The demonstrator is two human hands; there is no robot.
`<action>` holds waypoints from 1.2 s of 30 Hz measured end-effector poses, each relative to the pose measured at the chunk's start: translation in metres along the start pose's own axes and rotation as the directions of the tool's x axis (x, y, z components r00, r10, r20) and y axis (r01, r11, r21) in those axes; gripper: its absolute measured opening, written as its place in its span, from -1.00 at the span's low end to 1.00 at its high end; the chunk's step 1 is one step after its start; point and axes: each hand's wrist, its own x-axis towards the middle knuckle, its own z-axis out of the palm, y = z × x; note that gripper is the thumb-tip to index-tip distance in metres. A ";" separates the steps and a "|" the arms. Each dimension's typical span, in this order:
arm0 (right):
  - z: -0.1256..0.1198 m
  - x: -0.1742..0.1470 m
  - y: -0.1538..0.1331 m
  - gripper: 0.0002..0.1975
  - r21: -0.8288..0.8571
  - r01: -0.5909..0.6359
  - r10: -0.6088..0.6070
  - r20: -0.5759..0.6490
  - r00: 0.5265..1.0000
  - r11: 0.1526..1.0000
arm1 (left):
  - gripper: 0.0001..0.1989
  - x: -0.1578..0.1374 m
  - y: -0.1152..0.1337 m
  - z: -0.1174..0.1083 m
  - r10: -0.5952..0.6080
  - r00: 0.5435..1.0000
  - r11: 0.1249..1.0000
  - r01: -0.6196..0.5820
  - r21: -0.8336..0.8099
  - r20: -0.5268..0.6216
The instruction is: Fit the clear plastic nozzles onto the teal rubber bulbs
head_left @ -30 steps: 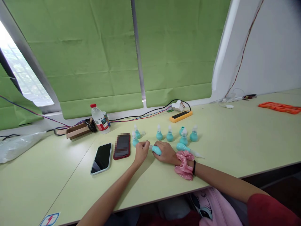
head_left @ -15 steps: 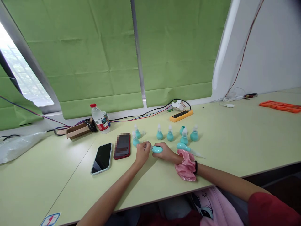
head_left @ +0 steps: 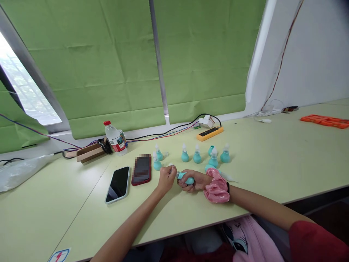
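My right hand [head_left: 194, 180] is wrapped round the teal bulb of a bulb nasal aspirator [head_left: 191, 180], held sideways just above the table. My left hand [head_left: 167, 179] is closed on the aspirator's clear nozzle end, mostly hidden by the fingers. Behind my hands stand several similar teal bulbs with clear tips, among them a left bulb [head_left: 157, 165], a middle bulb [head_left: 197, 157] and a right bulb [head_left: 225, 156]. An open teal bulb [head_left: 211, 149] has no tip. Another teal piece with a long clear tip [head_left: 229, 177] lies partly behind my right wrist.
Two phones, a white-cased phone [head_left: 117, 185] and a red-cased phone [head_left: 141, 170], lie left of my hands. Farther back are a bottle [head_left: 116, 140], a cardboard box [head_left: 91, 152], cables and a yellow power strip [head_left: 209, 133]. An orange tray [head_left: 324, 120] lies far right.
My right hand has turned on the bulb, so its fingers now show wrapped over it. The bulb's end has shifted slightly right and down. My left hand stays almost in place.
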 end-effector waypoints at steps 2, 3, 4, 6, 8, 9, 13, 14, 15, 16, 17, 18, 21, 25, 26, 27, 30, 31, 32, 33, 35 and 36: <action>-0.003 -0.001 0.000 -0.92 0.044 -0.054 0.052 0.058 0.997 0.998 | -0.63 -0.001 0.001 0.000 0.018 1.000 1.000 -0.018 -0.009 0.005; -0.004 -0.001 0.000 -0.93 0.066 -0.069 0.064 0.072 0.995 0.995 | -0.63 -0.001 0.001 -0.001 0.028 1.000 1.000 -0.028 -0.008 0.006; -0.005 -0.001 0.000 -0.94 0.089 -0.077 0.070 0.082 0.994 0.993 | -0.63 -0.001 0.002 -0.001 0.039 0.999 0.999 -0.039 -0.004 0.005; -0.005 -0.001 0.001 -0.95 0.130 -0.091 0.079 0.095 0.992 0.987 | -0.63 -0.002 0.002 -0.002 0.063 0.998 0.998 -0.063 0.011 0.003; -0.005 0.000 0.001 -0.95 0.161 -0.107 0.092 0.097 0.991 0.981 | -0.63 -0.002 0.002 -0.002 0.086 0.996 0.996 -0.085 0.024 -0.008; -0.005 0.000 0.002 -0.95 0.174 -0.113 0.097 0.096 0.991 0.978 | -0.63 -0.003 0.002 -0.002 0.098 0.995 0.995 -0.097 0.032 -0.020; -0.006 0.004 0.005 -0.94 0.228 -0.095 0.072 0.106 0.992 0.969 | -0.65 -0.004 -0.001 0.000 0.162 0.984 0.985 -0.157 0.072 -0.071; -0.006 0.004 0.006 -0.94 0.233 -0.083 0.059 0.110 0.992 0.969 | -0.65 -0.004 -0.002 0.001 0.175 0.982 0.983 -0.169 0.079 -0.078; -0.006 0.005 0.006 -0.95 0.234 -0.070 0.045 0.110 0.993 0.970 | -0.65 -0.004 -0.003 0.001 0.183 0.980 0.981 -0.176 0.081 -0.080; -0.005 0.004 0.006 -0.95 0.230 -0.056 0.033 0.103 0.994 0.972 | -0.65 -0.004 -0.004 0.002 0.184 0.980 0.981 -0.177 0.079 -0.080; -0.003 0.004 0.006 -0.95 0.224 -0.042 0.022 0.090 0.996 0.974 | -0.64 -0.003 -0.005 0.002 0.176 0.981 0.983 -0.170 0.073 -0.079; -0.002 0.003 0.005 -0.94 0.219 -0.026 0.010 0.072 0.997 0.975 | -0.63 -0.002 -0.006 0.002 0.157 0.984 0.986 -0.153 0.060 -0.079; 0.003 0.001 0.001 -0.85 0.200 0.044 -0.040 -0.024 0.999 0.979 | -0.62 0.003 -0.004 -0.001 0.070 0.993 0.997 -0.071 -0.006 -0.093; 0.001 -0.001 -0.007 -0.81 0.180 0.148 -0.112 -0.197 0.974 0.972 | -0.63 0.011 0.002 -0.016 0.055 0.985 0.998 -0.057 -0.009 -0.162; -0.001 -0.001 -0.008 -0.81 0.182 0.181 -0.135 -0.238 0.962 0.967 | -0.65 0.013 0.004 -0.020 0.077 0.980 0.997 -0.073 0.030 -0.185; -0.003 -0.001 -0.009 -0.81 0.180 0.217 -0.164 -0.272 0.948 0.959 | -0.68 0.015 0.005 -0.024 0.103 0.975 0.993 -0.089 0.080 -0.198; -0.006 -0.002 -0.011 -0.81 0.156 0.319 -0.251 -0.343 0.905 0.935 | -0.78 0.017 0.006 -0.028 0.230 0.969 0.937 -0.194 0.290 -0.095; -0.006 -0.002 -0.011 -0.81 0.145 0.343 -0.274 -0.354 0.894 0.928 | -0.79 0.017 0.005 -0.027 0.267 0.964 0.896 -0.247 0.370 -0.003; -0.007 -0.001 -0.011 -0.80 0.135 0.361 -0.293 -0.362 0.885 0.923 | -0.79 0.017 0.005 -0.025 0.282 0.954 0.843 -0.296 0.449 0.101; -0.007 -0.001 -0.011 -0.80 0.125 0.376 -0.308 -0.370 0.877 0.918 | -0.78 0.016 0.004 -0.022 0.265 0.944 0.784 -0.331 0.525 0.198; -0.008 -0.001 -0.011 -0.80 0.105 0.389 -0.324 -0.381 0.866 0.915 | -0.77 0.013 0.002 -0.015 0.158 0.935 0.665 -0.339 0.666 0.318; -0.008 0.000 -0.010 -0.79 0.097 0.385 -0.322 -0.387 0.864 0.918 | -0.77 0.012 0.001 -0.012 0.090 0.935 0.611 -0.323 0.722 0.342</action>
